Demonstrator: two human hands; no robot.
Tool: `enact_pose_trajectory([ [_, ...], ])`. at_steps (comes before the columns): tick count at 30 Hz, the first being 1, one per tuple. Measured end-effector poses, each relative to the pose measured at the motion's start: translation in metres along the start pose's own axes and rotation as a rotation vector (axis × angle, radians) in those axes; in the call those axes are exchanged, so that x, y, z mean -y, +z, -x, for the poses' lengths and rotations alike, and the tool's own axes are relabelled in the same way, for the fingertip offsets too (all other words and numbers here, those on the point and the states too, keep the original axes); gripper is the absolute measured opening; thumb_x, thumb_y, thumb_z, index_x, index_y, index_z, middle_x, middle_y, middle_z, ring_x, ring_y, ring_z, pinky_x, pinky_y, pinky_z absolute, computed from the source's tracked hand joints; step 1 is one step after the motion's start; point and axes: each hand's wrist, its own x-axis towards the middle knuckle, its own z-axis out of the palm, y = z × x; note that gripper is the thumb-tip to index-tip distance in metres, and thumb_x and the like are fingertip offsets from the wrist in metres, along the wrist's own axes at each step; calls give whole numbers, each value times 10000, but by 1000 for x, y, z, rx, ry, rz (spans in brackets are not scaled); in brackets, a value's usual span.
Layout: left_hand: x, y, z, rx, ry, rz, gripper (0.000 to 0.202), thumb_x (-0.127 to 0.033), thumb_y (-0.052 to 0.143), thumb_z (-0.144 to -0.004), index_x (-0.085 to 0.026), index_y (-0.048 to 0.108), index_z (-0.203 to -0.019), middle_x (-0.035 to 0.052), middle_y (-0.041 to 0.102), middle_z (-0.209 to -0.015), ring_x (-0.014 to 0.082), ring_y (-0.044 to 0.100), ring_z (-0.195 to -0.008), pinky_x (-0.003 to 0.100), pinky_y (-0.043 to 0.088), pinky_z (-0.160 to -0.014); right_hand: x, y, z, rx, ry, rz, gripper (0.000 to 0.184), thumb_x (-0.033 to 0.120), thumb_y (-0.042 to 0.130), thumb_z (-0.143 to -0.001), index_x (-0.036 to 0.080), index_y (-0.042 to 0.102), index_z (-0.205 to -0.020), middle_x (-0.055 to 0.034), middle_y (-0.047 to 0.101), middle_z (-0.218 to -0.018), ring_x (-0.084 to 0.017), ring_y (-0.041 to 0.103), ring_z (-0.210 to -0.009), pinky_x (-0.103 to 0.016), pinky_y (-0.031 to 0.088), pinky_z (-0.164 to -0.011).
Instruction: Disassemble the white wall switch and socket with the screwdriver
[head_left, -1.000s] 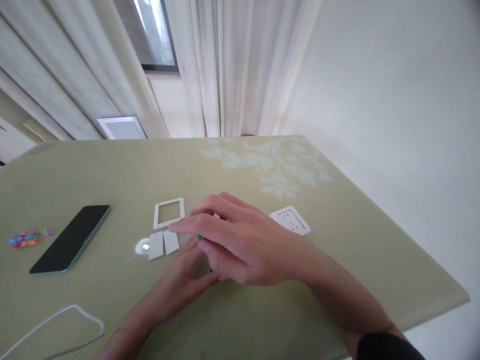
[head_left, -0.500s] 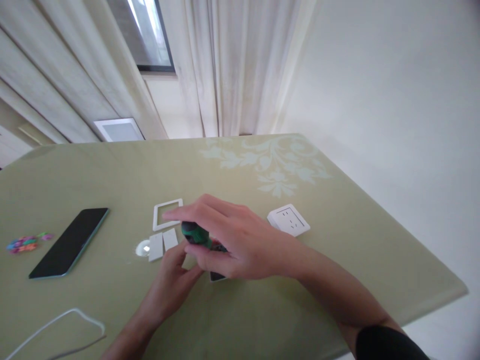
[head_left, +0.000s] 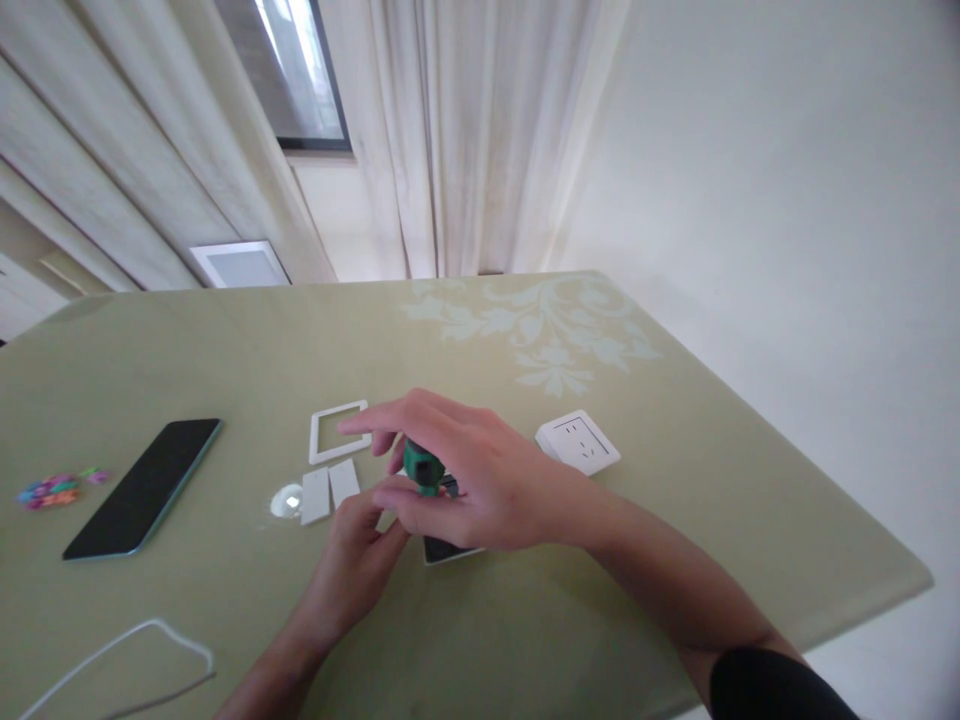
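Observation:
My right hand (head_left: 480,475) is closed around a screwdriver (head_left: 424,464) with a green and black handle, its index finger stretched out to the left. The screwdriver stands nearly upright; its tip is hidden. Under that hand lies a dark panel with a white edge (head_left: 447,550), mostly covered. My left hand (head_left: 360,555) pinches the panel's left side, its fingertips partly hidden. A white square frame (head_left: 319,440) and two white rectangular plates (head_left: 316,497) (head_left: 344,483) lie just left of the hands.
A white wall socket (head_left: 579,442) sits to the right. On the left are a black-screened tablet or phone (head_left: 146,490), small colourful pieces (head_left: 51,491) and a white cable (head_left: 154,624). A shiny round spot (head_left: 286,501) shows beside the plates. The green tablecloth (head_left: 247,350) reaches toward curtains and a wall.
The screwdriver handle has shifted right and now stands more upright in my right hand. More of the dark panel's lower edge shows. My left hand stays nearly in place.

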Motion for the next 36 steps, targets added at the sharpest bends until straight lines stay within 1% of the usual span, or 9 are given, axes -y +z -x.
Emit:
enact_pose_trajectory([
  [4,-1,0,1,-93,-50,17,326,-407,840,-852,-215,680,-643,-18,682,-611,225,725,-695,327,653,-715,0,0,-1,-19,7,-13,449,191,661,-1009,208,558,-1446,-68,698,-1321,-178,668,-1195,-346,530,-1068],
  [9,1,-4,1,-34,-34,35,344,-469,792,-902,-230,703,-671,-12,712,-620,183,640,-560,350,662,-711,5,-2,-1,-4,53,27,442,215,663,-1010,217,567,-1442,-83,698,-1386,-196,664,-1266,-341,526,-1090],
  [15,-1,0,1,-129,-36,5,240,-439,867,-828,-205,814,-832,-3,736,-662,236,728,-688,359,666,-731,3,-1,0,-6,23,1,497,207,699,-993,208,553,-1468,-75,694,-1422,-183,677,-1252,-337,525,-1108],
  [19,6,-1,4,-90,-24,-30,276,-464,824,-869,-210,809,-760,-3,721,-607,228,720,-618,363,664,-691,1,1,0,-6,30,-18,501,238,711,-991,213,551,-1465,-85,684,-1457,-193,707,-1203,-345,559,-1068],
  [23,12,1,5,-152,-20,-88,260,-457,830,-864,-199,816,-839,17,776,-716,277,783,-757,373,670,-714,1,1,-1,29,38,-20,483,244,687,-1011,219,541,-1471,-81,684,-1473,-203,676,-1292,-350,531,-1098],
  [26,16,3,8,-53,2,-158,334,-465,801,-907,-200,809,-1111,81,835,-1071,322,793,-978,434,678,-833,3,-2,-1,57,78,-29,497,274,693,-1029,228,531,-1496,-69,698,-1458,-191,702,-1232,-332,538,-1060],
  [29,21,3,13,124,77,-358,543,-501,856,-863,-237,741,-1323,128,745,-1386,420,664,-1313,581,598,-1060,5,-8,0,-5,96,-34,508,304,728,-1016,240,543,-1484,-53,724,-1394,-176,728,-1112,-320,562,-985],
  [32,25,2,18,230,135,-515,554,-504,864,-862,-248,730,-1335,142,727,-1388,448,609,-1351,637,557,-1095,3,-14,3,-134,58,-74,502,291,756,-1002,251,555,-1460,-33,738,-1301,-152,722,-1043,-292,579,-912],
  [36,21,0,20,254,211,-586,583,-476,889,-850,-258,686,-1350,124,707,-1378,414,613,-1297,593,568,-1068,-3,-18,6,-265,-10,-128,540,267,799,-971,244,557,-1453,-2,748,-1106,-147,722,-982,-287,587,-872],
])
